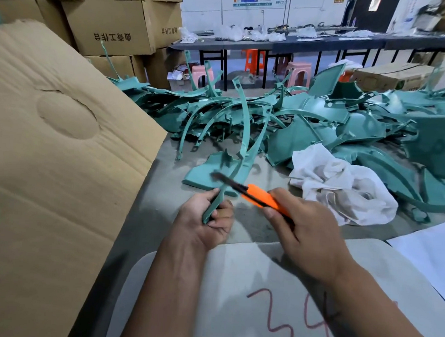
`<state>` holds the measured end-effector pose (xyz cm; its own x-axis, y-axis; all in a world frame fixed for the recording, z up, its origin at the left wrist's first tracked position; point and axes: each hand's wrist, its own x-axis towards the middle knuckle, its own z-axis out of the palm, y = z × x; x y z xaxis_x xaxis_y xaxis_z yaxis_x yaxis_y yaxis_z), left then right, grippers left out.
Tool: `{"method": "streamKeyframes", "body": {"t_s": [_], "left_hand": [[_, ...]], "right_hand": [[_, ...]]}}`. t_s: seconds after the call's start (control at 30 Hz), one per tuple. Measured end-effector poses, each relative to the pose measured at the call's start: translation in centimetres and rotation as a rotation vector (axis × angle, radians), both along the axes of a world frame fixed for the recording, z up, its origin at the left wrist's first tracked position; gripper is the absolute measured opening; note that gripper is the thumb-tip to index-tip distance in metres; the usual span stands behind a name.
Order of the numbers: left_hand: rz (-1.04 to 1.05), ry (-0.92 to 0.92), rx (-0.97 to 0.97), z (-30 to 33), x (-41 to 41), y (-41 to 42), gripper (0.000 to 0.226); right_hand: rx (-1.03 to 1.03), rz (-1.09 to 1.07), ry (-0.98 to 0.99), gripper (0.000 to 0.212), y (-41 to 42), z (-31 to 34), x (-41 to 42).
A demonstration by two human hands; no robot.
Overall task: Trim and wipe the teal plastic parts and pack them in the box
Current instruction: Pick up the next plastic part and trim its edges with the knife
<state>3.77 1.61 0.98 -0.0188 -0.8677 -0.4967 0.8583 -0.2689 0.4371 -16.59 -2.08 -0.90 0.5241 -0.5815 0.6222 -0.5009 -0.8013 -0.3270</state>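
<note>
- Teal strip (240, 133), long and curved, rose from the left hand (208, 220), which gripped its lower end above the table (161, 191).
- Right hand (308, 232) clenched an orange knife (260, 197), its dark blade crossing the strip.
- White rag (339, 184) lay beyond.
- Farther back sprawled the teal pile (322, 117); the box flap (50, 146) stood left.

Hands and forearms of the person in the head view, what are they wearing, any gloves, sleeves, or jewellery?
Nothing shows on either. The left hand and right hand are bare, with no gloves, rings, or watch visible. Both forearms are uncovered to the bottom edge of the picture, with no sleeve in view.
</note>
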Motion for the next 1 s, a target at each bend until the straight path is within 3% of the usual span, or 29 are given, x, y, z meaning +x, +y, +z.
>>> {"method": "streamKeyframes", "body": {"t_s": [0.13,0.2,0.27,0.33,0.4,0.47,0.63,0.73,0.8,0.87,0.93,1.0], "left_hand": [[-0.008,-0.105,-0.008,0.0,0.0,0.3,0.040],[0.023,-0.155,-0.027,0.2,-0.1,0.2,0.037],[0.117,-0.236,-0.038,0.3,-0.4,-0.1,0.031],[0.240,-0.332,-0.074,0.5,-0.9,-0.4,0.022],[0.320,-0.436,-0.125,0.6,-1.4,-0.5,0.014],[0.285,-0.539,-0.202,0.4,-1.9,-0.3,0.015],[0.099,-0.741,-0.367,0.0,-2.4,-0.2,0.032],[0.051,-0.633,-0.439,0.1,-1.1,0.5,0.064],[0.115,-0.620,-0.494,-0.4,0.0,1.0,0.055],[0.228,-0.921,-0.525,-0.8,0.8,1.0,0.031],[0.285,-1.242,-0.596,-1.4,0.9,0.7,0.073],[0.260,-1.328,-0.718,-1.7,0.5,0.6,0.100]], "right_hand": [[-0.019,-0.316,-0.102,0.021,-1.1,0.1,-0.8],[0.035,-0.369,-0.257,0.019,-1.6,-0.2,-1.3],[0.202,-0.229,-0.491,0.021,-1.8,-0.6,-1.4],[0.521,0.038,-0.707,0.033,-1.2,-0.4,-0.9],[0.743,0.223,-0.771,0.050,-0.5,-0.1,-0.1],[0.812,0.269,-0.785,0.059,-0.2,0.2,0.5],[0.876,0.194,-0.949,0.027,-0.9,0.2,0.6],[0.997,0.170,-1.080,0.032,-1.1,0.1,0.6],[1.087,0.234,-1.139,0.027,-1.1,0.4,0.3],[1.184,0.339,-1.125,0.023,-1.2,0.8,-0.1],[1.283,0.420,-1.066,0.021,-1.1,0.9,-0.4],[1.395,0.483,-1.038,0.016,-0.9,0.7,-0.6]]}}
